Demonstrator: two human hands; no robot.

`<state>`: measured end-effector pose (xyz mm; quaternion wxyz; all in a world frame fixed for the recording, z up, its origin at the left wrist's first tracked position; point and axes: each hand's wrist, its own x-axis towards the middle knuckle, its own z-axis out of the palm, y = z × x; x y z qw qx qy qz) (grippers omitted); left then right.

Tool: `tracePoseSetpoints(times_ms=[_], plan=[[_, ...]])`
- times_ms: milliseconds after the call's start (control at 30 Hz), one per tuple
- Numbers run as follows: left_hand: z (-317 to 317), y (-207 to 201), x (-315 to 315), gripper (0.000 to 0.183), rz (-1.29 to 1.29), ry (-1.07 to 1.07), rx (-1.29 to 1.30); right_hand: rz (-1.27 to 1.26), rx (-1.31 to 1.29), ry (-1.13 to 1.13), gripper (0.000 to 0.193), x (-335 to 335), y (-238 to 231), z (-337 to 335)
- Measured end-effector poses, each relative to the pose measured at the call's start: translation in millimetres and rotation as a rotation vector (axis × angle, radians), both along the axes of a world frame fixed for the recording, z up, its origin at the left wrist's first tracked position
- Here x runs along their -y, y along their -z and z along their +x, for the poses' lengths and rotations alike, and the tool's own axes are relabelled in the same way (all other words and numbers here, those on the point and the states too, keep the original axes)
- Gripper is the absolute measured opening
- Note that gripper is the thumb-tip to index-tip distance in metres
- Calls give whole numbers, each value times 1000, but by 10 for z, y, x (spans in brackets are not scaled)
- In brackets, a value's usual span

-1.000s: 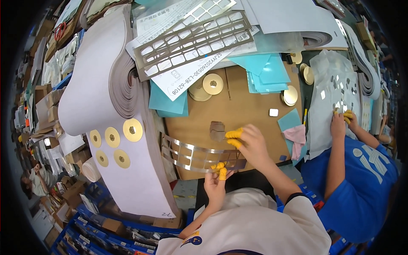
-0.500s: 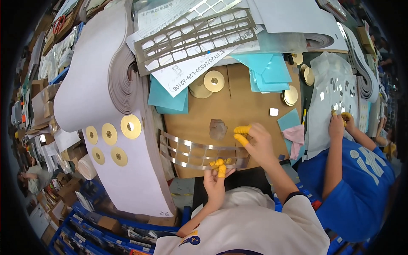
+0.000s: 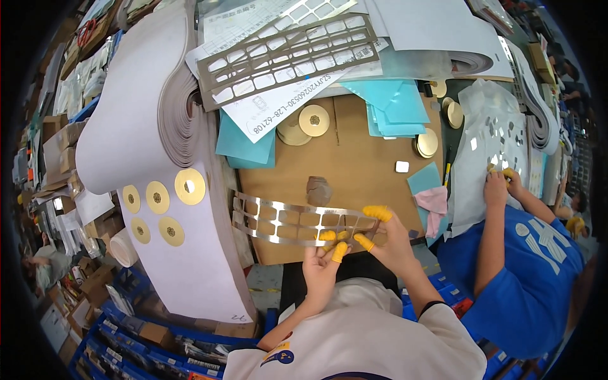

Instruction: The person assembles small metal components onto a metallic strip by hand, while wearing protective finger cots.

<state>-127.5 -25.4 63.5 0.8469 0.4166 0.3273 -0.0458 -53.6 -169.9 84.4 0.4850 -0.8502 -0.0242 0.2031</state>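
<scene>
A shiny, thin metal sheet [image 3: 277, 223] with rows of rectangular windows is held tilted over the near edge of the brown work board. My left hand [image 3: 320, 271], in yellow finger cots, pinches its lower edge right of the middle. At the sheet's right end is my right hand [image 3: 394, 246], also in yellow cots, with a fingertip at the upper edge and the thumb near the lower one. Just beyond the sheet, a small stack of thin brownish pieces [image 3: 318, 191] lies on the board [image 3: 354, 152].
Gold discs [image 3: 313, 120] and cyan sheets [image 3: 399, 107] lie farther back, below a dark windowed frame [image 3: 272, 81]. A white square piece [image 3: 402, 166] and pink cloth [image 3: 433, 199] are rightward. Left stands a paper roll [image 3: 136, 95]. A co-worker's hands [image 3: 497, 183] work at right.
My right hand has come down from above the board to the sheet's right end. The sheet's right part has risen and tilted more toward me. My left hand keeps its pinch.
</scene>
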Motion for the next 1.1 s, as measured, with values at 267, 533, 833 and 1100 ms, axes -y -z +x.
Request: tracePoseSetpoints(times_ms=[267, 533, 833, 1100], plan=[[-3, -22, -12, 30, -52, -30, -31, -123, 356, -99, 26, 22, 9, -103], [40, -54, -26, 32, -57, -34, -35, 100, 356, -36, 22, 101, 90, -124], [47, -35, -60, 29, -23, 5, 17, 173, 189, 46, 17, 42, 41, -87], [39, -28, -51, 30, 41, -26, 26, -56, 364, -57, 19, 14, 55, -88]])
